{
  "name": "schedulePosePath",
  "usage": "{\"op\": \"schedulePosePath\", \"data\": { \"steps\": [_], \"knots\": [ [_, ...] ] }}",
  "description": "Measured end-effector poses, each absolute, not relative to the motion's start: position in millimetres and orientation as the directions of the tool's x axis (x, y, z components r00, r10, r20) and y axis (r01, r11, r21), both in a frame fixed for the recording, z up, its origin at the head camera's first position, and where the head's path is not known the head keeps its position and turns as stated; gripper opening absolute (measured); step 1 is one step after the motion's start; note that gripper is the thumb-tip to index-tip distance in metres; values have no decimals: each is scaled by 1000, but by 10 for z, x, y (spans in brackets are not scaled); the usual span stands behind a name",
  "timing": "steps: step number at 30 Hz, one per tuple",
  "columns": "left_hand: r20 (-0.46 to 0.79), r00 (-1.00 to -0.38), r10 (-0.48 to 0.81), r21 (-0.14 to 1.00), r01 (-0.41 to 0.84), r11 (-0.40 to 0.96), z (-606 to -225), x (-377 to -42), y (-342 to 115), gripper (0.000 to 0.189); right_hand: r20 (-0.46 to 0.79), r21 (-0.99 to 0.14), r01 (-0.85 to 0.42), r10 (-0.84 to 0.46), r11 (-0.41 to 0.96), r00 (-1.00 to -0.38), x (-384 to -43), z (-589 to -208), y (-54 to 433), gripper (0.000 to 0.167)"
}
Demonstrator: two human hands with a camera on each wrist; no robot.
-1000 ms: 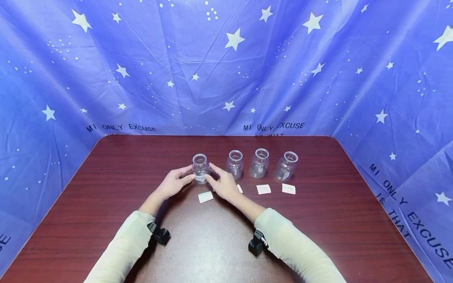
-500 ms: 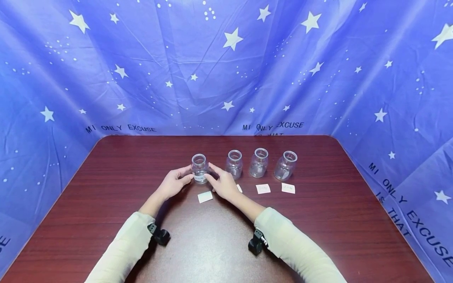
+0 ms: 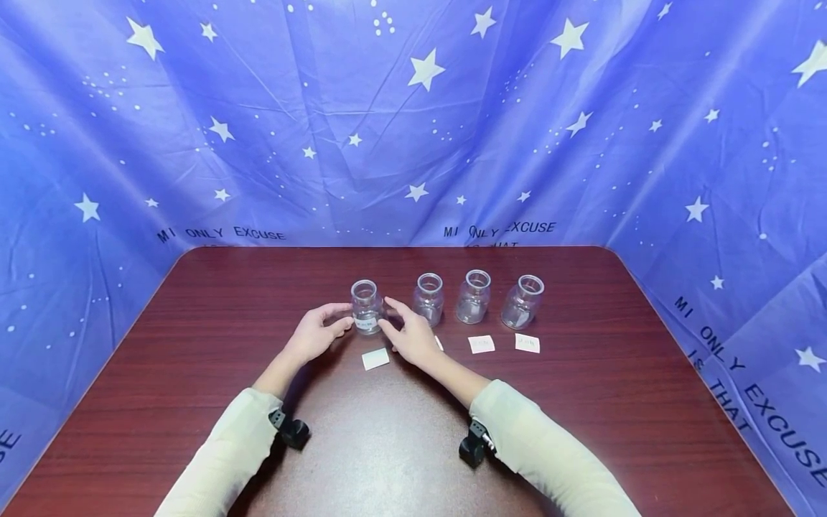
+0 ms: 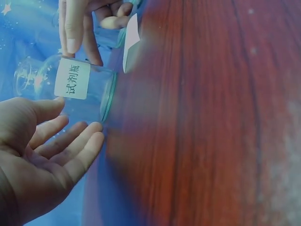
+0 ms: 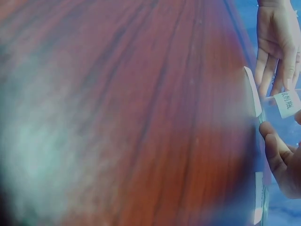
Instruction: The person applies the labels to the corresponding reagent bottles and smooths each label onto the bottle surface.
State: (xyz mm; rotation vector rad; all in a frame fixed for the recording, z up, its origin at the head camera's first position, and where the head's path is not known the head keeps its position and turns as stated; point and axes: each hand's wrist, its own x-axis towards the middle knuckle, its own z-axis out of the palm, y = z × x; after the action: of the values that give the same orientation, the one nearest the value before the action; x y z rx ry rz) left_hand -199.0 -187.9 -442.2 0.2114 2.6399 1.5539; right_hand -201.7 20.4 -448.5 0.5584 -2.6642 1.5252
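Observation:
A clear glass jar [image 3: 365, 305] stands upright on the table, with a white label [image 4: 72, 78] bearing printed characters on its front. My left hand [image 3: 318, 334] is at the jar's left side, thumb and fingers loosely extended; in the left wrist view the thumb tip [image 4: 59, 100] lies at the glass near the label. On the opposite side, my right hand [image 3: 411, 337] has its fingers spread beside the jar, close to the glass; whether they touch it I cannot tell. A small white card [image 3: 375, 359] lies in front of the jar.
Three more open glass jars, left [image 3: 428, 298], middle [image 3: 474, 298] and right [image 3: 522, 301], stand in a row to the right. White cards [image 3: 481, 345] lie before them, one mostly hidden by my right hand. A starry blue curtain [image 3: 291, 165] borders the dark red table [image 3: 161, 388].
My right hand has eased slightly to the right, and its thumb has come off the label, which shows more fully. The left hand's fingers have loosened a little. The jar stays in place.

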Motion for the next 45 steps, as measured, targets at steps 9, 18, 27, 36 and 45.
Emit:
{"op": "schedulePosePath", "data": {
  "steps": [9,18,27,36,45],
  "knots": [
    [38,-993,108,759,99,643,-4296,-1894,-1879,26,199,-754,-350,-315,555,-928,-1958,-4352,358,30],
    [-41,-977,210,807,92,584,-4190,-1768,-1753,21,119,-756,-311,-347,575,-930,-1904,-4299,574,20],
    [-3,-951,309,729,209,652,-4173,-1715,-1468,14,122,-741,-310,-335,596,-934,-1856,-4319,855,19],
    [29,-923,383,722,284,631,-4196,-1714,-1208,14,81,-710,-292,-337,641,-938,-1802,-4269,1111,18],
    [5,-903,430,694,312,648,-4262,-1776,-928,11,120,-582,-371,-375,724,-919,-1798,-4293,1232,15]
  ]
}}
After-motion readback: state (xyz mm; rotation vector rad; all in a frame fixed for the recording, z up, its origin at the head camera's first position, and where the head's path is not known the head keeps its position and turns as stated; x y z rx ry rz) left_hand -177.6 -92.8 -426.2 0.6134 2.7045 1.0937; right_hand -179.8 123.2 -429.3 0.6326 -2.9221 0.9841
